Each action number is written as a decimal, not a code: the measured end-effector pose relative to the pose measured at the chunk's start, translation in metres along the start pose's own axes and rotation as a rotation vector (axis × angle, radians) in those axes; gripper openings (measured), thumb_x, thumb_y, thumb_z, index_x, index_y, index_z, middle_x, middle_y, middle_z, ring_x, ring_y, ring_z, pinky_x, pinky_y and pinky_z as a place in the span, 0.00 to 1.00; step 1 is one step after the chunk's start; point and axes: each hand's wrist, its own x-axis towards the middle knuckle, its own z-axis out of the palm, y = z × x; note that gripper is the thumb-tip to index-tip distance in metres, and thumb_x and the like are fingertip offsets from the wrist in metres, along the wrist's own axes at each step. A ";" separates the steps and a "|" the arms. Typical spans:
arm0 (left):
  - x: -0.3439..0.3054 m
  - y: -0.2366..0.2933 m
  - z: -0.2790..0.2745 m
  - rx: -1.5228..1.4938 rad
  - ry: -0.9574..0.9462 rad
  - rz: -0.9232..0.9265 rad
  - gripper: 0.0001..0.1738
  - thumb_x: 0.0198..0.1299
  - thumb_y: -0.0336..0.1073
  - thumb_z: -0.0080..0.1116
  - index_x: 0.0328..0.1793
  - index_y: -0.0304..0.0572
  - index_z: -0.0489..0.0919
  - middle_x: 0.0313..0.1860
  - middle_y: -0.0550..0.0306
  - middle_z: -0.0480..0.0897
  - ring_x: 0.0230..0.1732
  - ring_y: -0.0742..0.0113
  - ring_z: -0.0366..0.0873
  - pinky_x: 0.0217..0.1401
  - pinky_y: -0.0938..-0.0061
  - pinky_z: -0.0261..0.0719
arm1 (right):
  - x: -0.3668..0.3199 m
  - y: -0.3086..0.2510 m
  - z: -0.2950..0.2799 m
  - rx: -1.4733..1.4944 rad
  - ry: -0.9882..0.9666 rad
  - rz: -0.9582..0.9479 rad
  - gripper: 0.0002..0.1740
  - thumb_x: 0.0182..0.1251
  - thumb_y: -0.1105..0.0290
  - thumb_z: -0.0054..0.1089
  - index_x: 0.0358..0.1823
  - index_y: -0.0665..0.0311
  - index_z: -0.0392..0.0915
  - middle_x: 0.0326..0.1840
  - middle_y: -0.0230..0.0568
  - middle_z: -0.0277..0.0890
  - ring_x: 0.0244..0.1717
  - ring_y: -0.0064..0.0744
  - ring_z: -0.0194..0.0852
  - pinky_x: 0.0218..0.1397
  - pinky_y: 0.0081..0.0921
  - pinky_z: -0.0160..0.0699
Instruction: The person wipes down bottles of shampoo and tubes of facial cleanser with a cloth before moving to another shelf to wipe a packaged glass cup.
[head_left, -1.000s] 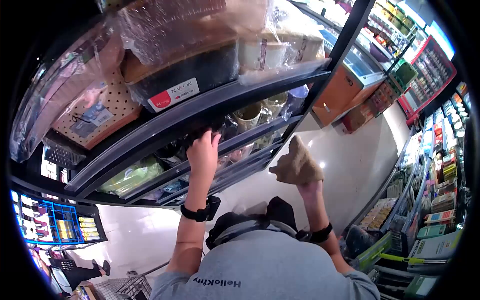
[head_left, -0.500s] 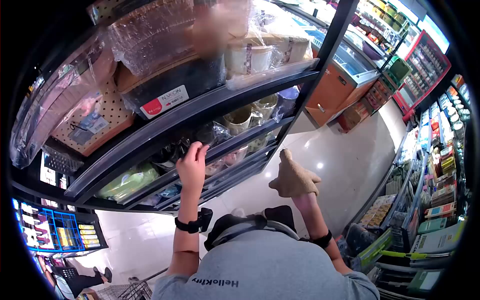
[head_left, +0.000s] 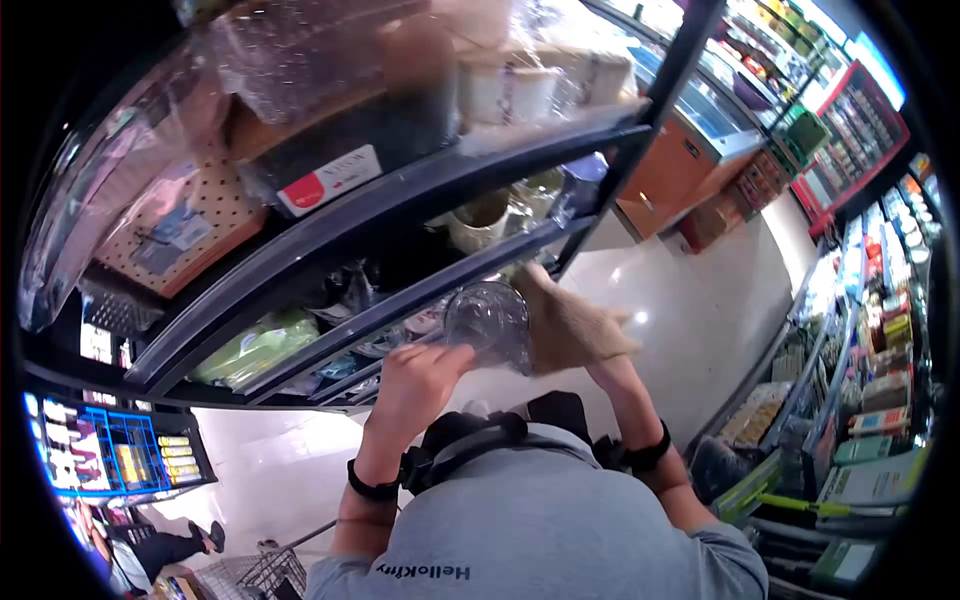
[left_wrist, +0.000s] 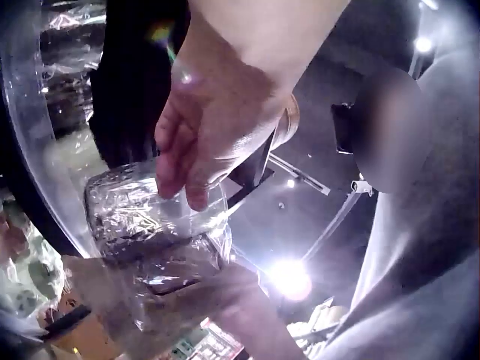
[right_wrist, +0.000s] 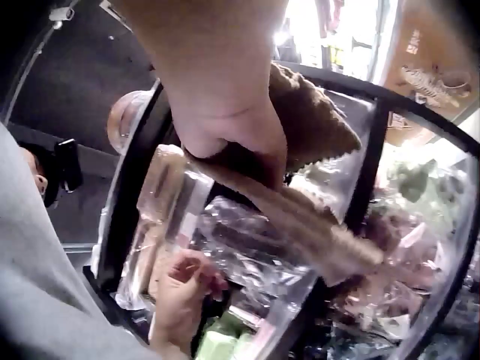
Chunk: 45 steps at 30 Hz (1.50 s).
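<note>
My left hand pinches a plastic-wrapped round container, see-through with a dark tint, just in front of the shelf. The left wrist view shows its thumb and fingers on the crinkled wrap of that container. My right hand holds a brown cloth, which hides most of its fingers. The cloth is right beside the container and overlaps its lower side in the left wrist view. From the right wrist, the cloth spreads out around the hand.
A dark curved shelf rail runs across the front, with wrapped bins above. On the lower shelf stand wrapped cups and a green package. A stocked rack lines the right side. A wire cart is behind at lower left.
My left hand has come back out of the lower shelf, bringing the wrapped container toward the body. My right hand has moved the cloth left, up beside the container.
</note>
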 end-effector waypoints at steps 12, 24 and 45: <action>0.020 0.012 0.009 0.329 -0.151 0.432 0.05 0.44 0.28 0.53 0.30 0.45 0.74 0.18 0.65 0.67 0.22 0.71 0.70 0.26 0.78 0.67 | -0.024 -0.036 0.132 -0.769 0.133 -0.551 0.26 0.49 0.69 0.67 0.50 0.67 0.70 0.49 0.38 0.71 0.53 0.28 0.66 0.56 0.25 0.66; 0.028 -0.037 0.030 -0.739 0.090 -0.017 0.38 0.50 0.33 0.60 0.68 0.43 0.57 0.65 0.49 0.63 0.67 0.51 0.56 0.67 0.62 0.54 | -0.035 -0.039 0.099 -0.399 0.209 -0.651 0.19 0.59 0.76 0.55 0.52 0.68 0.67 0.48 0.38 0.71 0.47 0.26 0.69 0.51 0.23 0.71; 0.057 -0.004 0.036 -0.621 0.097 0.333 0.42 0.27 0.34 0.74 0.54 0.44 0.65 0.53 0.47 0.69 0.52 0.51 0.71 0.52 0.66 0.70 | -0.037 -0.065 0.074 -0.748 0.053 -0.612 0.24 0.55 0.72 0.61 0.55 0.65 0.68 0.52 0.37 0.71 0.50 0.26 0.68 0.56 0.26 0.68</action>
